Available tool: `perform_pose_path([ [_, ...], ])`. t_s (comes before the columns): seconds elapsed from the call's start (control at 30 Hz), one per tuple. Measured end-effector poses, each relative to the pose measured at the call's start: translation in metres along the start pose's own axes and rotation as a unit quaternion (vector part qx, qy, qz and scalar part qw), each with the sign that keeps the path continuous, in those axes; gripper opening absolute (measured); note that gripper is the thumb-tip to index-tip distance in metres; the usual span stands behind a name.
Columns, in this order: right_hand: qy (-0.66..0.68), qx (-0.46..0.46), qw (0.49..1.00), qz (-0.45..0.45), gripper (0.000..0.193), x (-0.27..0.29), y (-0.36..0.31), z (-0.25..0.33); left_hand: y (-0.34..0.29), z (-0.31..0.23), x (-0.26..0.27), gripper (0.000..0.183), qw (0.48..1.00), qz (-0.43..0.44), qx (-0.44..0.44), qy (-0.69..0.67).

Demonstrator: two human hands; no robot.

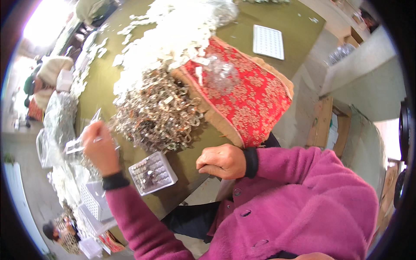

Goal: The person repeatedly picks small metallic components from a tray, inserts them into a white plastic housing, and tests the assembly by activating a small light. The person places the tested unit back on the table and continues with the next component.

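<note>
The mixed pile of small parts lies on the table, to the right of the left hand and on the far side of the right hand. The compartment tray sits between the hands, near the table edge. Left-hand fingers are bent beside clear plastic pieces; whether they clamp one cannot be determined. Right-hand fingers are curled together; their inner side is hidden.

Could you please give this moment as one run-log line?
Left hand: at clear plastic, grip unclear; right hand: curled, contents hidden; compartment tray: between hands, holding small pieces; shiny pile: beyond tray
</note>
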State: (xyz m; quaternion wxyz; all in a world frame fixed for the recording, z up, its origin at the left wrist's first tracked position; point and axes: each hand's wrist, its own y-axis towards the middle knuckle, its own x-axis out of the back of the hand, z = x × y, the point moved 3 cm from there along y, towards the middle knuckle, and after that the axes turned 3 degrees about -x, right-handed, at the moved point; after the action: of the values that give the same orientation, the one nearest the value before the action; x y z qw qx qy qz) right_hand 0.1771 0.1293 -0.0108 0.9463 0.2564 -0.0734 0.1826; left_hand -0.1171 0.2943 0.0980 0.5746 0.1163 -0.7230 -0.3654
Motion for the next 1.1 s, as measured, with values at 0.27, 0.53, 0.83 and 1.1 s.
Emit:
perform_pose_path([
  [0.27,0.033,0.06,0.997,-0.041,0.013,-0.01,0.0,-0.012,-0.017,-0.07,0.013,0.022,0.968,0.115,0.128,-0.181],
  [0.53,-0.091,0.045,0.99,-0.097,0.022,-0.026,0.006,-0.042,-0.022,-0.111,0.026,0.024,0.971,-0.092,0.146,-0.163],
  [0.83,0.37,-0.167,0.906,-0.119,0.094,-0.01,0.038,-0.025,-0.059,-0.17,0.026,0.019,0.959,0.106,-0.08,-0.25],
  [1.1,0.013,-0.049,0.993,-0.11,0.044,0.018,0.033,-0.003,-0.108,-0.161,0.001,0.021,0.647,0.127,0.359,-0.66],
])
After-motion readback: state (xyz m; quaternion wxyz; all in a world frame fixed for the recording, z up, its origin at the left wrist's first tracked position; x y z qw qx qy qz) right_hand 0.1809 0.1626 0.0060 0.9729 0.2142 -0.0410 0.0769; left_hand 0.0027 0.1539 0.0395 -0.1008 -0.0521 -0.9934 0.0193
